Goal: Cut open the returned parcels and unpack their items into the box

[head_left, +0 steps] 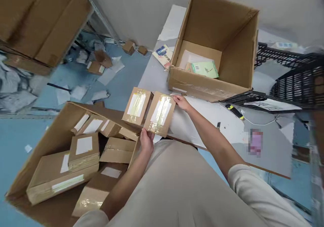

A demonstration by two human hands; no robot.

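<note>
Between my two hands is a small taped cardboard box (165, 102) with a white label under clear yellowish tape. My left hand (147, 141) grips its near left corner, and my right hand (181, 103) pinches its far right edge. A second taped box (134, 108) of similar size sits just left of it at the table edge. Below and to the left, a large open carton (45, 146) holds several labelled boxes, among them a small one (83, 146) lying on top of a longer one (43, 173).
An open carton (210, 88) with a green packet (204, 68) inside stands on the white table (202, 114). Beside it are a printed packet (163, 55), a black crate (293, 82) and a yellow-black cutter (235, 111). Paper scraps and small boxes litter the blue floor (131, 72).
</note>
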